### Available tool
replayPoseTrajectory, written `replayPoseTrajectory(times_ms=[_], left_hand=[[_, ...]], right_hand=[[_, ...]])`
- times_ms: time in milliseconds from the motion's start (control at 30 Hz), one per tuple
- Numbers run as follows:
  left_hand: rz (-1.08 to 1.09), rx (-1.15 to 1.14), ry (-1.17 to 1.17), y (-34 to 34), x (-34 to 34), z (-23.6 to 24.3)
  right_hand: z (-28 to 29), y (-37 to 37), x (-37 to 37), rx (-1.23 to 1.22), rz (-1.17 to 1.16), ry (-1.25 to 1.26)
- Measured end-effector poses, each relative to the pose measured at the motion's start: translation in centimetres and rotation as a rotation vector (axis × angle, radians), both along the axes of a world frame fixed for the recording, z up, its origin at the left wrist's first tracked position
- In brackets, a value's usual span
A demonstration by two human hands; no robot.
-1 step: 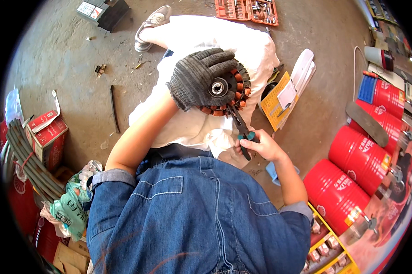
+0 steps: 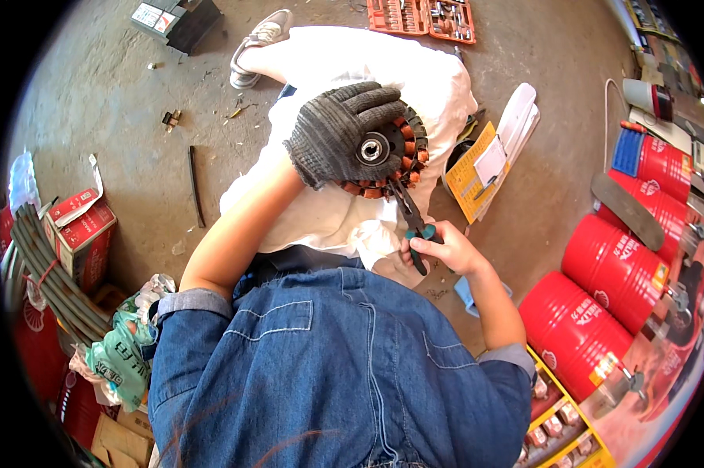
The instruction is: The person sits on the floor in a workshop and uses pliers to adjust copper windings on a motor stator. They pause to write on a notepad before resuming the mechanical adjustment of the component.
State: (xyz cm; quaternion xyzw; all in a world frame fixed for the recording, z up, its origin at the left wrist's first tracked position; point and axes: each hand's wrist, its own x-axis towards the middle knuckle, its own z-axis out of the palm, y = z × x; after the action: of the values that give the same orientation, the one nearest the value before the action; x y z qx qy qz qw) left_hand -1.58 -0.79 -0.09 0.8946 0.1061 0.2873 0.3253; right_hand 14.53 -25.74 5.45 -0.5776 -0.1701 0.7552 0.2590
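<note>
My left hand [image 2: 340, 129], in a dark grey knitted glove, grips a round motor stator [image 2: 409, 148] with copper coils around its rim. A metal bearing-like hub [image 2: 373, 149] shows at its middle, beside the gloved thumb; the palm and fingers cover much of the left side. My bare right hand [image 2: 443, 248] is closed around the handles of a pair of dark pliers [image 2: 409, 210] with teal parts. The plier jaws meet the stator's lower edge at the coils; what exactly they pinch is too small to tell. White cloth [image 2: 321, 210] covers my lap beneath the stator.
An orange socket set case [image 2: 399, 17] lies open beyond my knees, with a black battery [image 2: 176, 23] far left. Papers with a yellow sheet [image 2: 477, 175] lie right. Red drums [image 2: 576, 331] line the right side; a red box [image 2: 83, 234] and grey hose [image 2: 56, 273] are left.
</note>
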Motion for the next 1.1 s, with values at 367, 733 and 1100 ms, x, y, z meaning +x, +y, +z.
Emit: replayPoseTrajectory(times_ms=[367, 733, 1100], left_hand=[[0.005, 0.0, 0.024, 0.0, 0.2, 0.6], [0.025, 0.026, 0.004, -0.1, 0.1, 0.8], [0.018, 0.02, 0.01, 0.0, 0.2, 0.0]], right_hand=[[-3.1, -1.9, -1.1, 0.013, -0.205, 0.608], [-2.0, -1.8, -3.0, 0.062, -0.16, 0.465], [-0.2, -1.4, -0.7, -0.026, -0.051, 0.214]])
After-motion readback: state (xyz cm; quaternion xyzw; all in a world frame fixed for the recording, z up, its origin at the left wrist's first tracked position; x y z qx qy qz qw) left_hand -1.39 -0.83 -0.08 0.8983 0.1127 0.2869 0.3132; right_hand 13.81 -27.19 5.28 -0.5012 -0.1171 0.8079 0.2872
